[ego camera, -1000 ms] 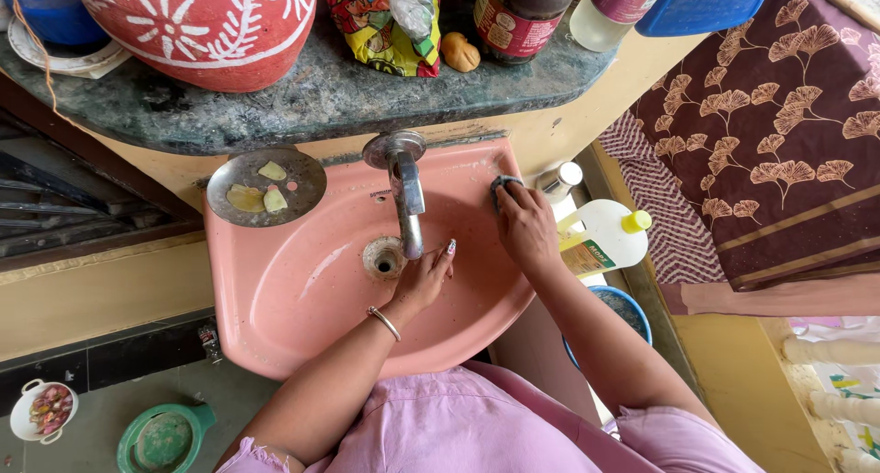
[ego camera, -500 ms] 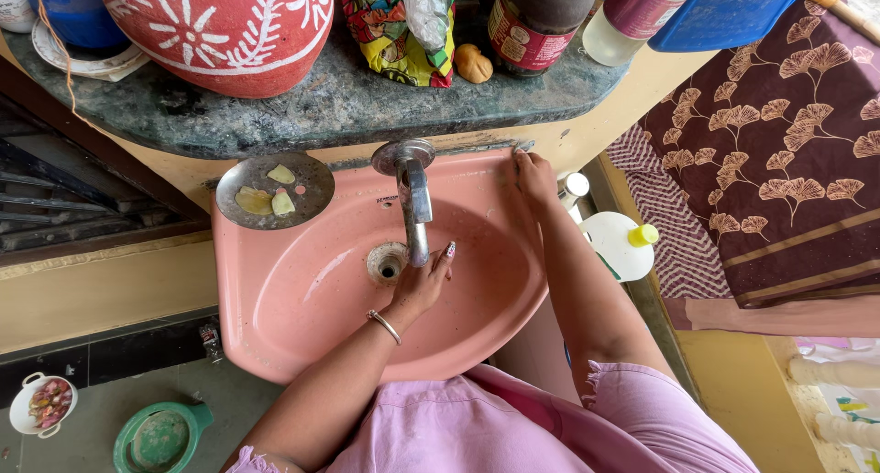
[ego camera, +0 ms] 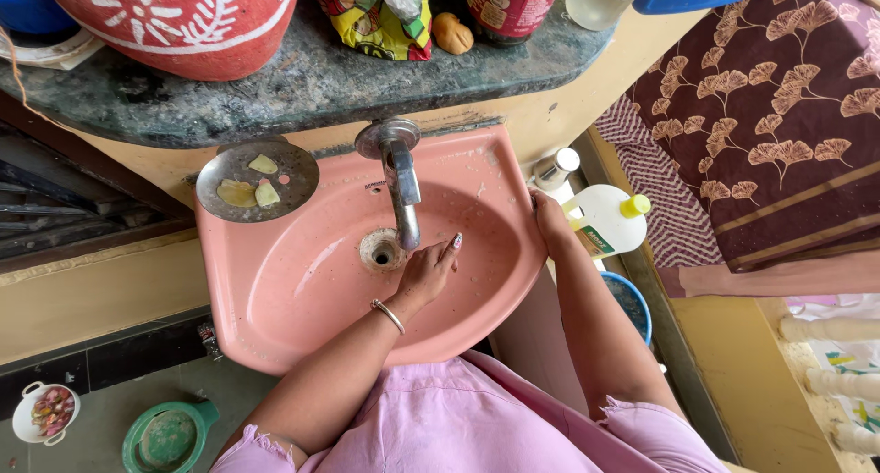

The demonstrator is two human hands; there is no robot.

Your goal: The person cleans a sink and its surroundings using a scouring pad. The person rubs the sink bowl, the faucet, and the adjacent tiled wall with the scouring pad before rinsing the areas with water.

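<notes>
Nearest: pink sleeves and two bare forearms reaching forward over one pink wash basin [ego camera: 302, 317], fixed to the wall under a dark stone shelf [ego camera: 302, 93].

Left hand [ego camera: 424, 273] rests inside the bowl just beside the drain [ego camera: 382, 250], right under the spout of the single chrome tap [ego camera: 398, 175]. Fingers loosely curled, holding nothing visible; one thin metal bangle [ego camera: 388, 314] at the wrist.

Right hand [ego camera: 550, 221] lies against the basin's right rim, fingers bent over the outer edge. Cannot tell whether anything is held under the palm.

Basin surface: glossy salmon pink, wet, pale streaks and white flecks across the bowl and along the back ledge. One drain hole, ringed with a lighter stain.

Right of the basin, lower down: one white plastic bottle [ego camera: 600, 221] with a yellow cap, one small metal-capped container [ego camera: 555, 170], part of one blue bucket [ego camera: 628, 303].

Back left corner of the basin: one round metal soap dish [ego camera: 302, 175] with three pale soap scraps.

Farthest, on the shelf: one red pot [ego camera: 174, 19] painted with white patterns, one colourful packet [ego camera: 371, 19], one dark jar [ego camera: 509, 5].
</notes>
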